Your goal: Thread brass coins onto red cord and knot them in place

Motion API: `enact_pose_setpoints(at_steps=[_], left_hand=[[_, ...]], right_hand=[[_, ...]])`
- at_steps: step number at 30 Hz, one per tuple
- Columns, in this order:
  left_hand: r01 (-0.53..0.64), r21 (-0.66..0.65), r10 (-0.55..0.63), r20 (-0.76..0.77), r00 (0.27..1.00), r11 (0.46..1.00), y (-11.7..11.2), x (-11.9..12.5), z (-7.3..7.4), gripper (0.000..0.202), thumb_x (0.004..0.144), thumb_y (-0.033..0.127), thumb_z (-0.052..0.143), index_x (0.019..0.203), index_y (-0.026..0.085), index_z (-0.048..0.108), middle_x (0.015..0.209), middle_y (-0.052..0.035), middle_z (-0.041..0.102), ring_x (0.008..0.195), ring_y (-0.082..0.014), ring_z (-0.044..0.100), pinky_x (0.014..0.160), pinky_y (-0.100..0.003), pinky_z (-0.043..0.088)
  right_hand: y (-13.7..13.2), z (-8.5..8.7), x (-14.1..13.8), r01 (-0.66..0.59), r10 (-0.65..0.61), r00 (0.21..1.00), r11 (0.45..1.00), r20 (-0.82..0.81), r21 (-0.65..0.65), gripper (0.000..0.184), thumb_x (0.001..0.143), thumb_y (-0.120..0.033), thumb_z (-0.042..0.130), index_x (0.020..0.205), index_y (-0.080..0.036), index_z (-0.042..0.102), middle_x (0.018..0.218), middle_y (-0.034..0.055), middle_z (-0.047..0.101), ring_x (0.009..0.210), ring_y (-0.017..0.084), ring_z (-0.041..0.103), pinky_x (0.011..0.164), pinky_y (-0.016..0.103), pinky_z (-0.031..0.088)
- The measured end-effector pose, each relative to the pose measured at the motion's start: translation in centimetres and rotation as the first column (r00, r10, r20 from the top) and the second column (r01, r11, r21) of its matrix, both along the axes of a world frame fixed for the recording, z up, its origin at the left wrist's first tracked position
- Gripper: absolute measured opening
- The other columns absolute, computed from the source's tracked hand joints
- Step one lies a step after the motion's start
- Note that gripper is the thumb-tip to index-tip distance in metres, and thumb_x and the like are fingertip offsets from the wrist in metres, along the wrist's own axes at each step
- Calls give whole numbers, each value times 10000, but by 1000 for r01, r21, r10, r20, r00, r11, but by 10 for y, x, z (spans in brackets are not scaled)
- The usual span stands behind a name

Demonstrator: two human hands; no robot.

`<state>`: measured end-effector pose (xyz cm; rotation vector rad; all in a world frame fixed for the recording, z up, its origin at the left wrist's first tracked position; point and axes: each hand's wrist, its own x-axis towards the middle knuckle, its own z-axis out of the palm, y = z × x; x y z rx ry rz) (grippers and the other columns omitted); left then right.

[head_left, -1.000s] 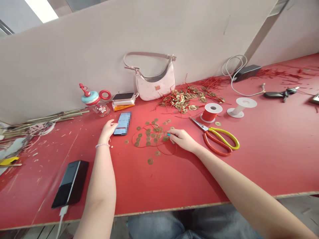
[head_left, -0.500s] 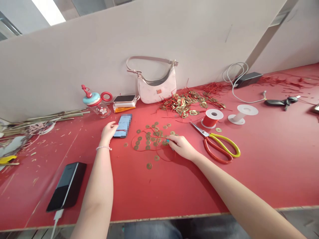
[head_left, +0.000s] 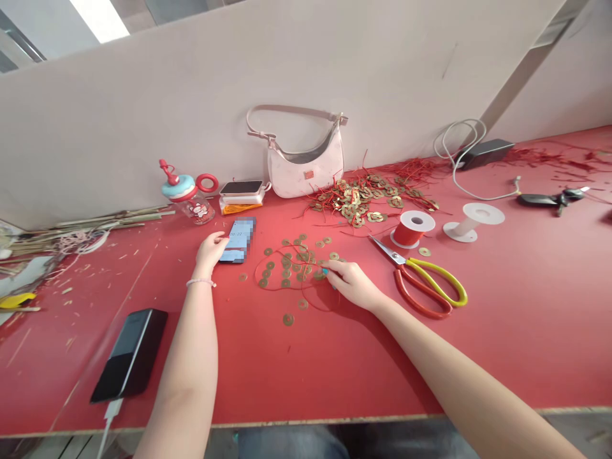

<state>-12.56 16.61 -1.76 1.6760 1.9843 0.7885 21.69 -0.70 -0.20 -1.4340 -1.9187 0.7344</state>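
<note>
My left hand point(head_left: 210, 250) lies at the left edge of a smartphone point(head_left: 238, 241), which rests face up with its screen lit. Its fingers are loosely bent and reach the phone's edge without wrapping round it. My right hand point(head_left: 352, 284) has thumb and fingers pinched on a thin red cord point(head_left: 305, 290), low over the table. The cord loops across a scatter of round brass coins point(head_left: 287, 264) with holes in them. Whether a coin is also between the right fingertips is hidden.
Right of my right hand lie scissors point(head_left: 421, 275), a red cord spool point(head_left: 412, 229) and a bare spool point(head_left: 473, 222). Behind are a heap of corded coins point(head_left: 370, 197), a pink handbag point(head_left: 306, 167) and a cup point(head_left: 191, 201). A power bank point(head_left: 130, 354) sits near the left forearm.
The whole view has shifted slightly, so things appear a little further right. Both hands keep nearly the same places beside the phone and the cord.
</note>
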Motion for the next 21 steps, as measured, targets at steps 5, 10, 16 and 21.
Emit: enact_pose_setpoints(at_steps=[5,10,16,21], left_hand=[[2,4,-2,-6,1000,1000,-2,3,3,439,739,359,551,1148,201,576,1023,-70,661,909,-214,618,786,-288,469],[3,4,-3,-13,1000,1000,-3,3,4,420,744,335,532,1142,211,580,1012,-61,662,918,-218,612,790,-297,469],[4,1,-4,-22,1000,1000,-3,3,4,414,750,342,515,1141,225,581,1041,-59,659,957,-240,602,786,-312,468],[1,5,-1,-32,999,1000,-2,3,3,406,750,331,515,1134,222,587,1040,-67,659,964,-254,602,806,-332,464]], right_hand=[[1,0,-1,4,-4,1000,1000,5,8,199,836,-185,345,714,-188,503,616,-25,465,560,96,403,568,209,318],[0,2,-1,1,-1,1000,999,12,32,213,829,-171,351,704,-182,523,625,-15,493,555,96,409,560,211,320],[-1,4,-1,4,-4,1000,1000,13,24,234,832,-171,355,782,-185,583,643,-2,538,557,104,447,563,217,336],[-1,4,-1,2,-2,1000,1000,19,24,240,836,-169,356,838,-189,595,666,7,560,572,110,467,571,220,351]])
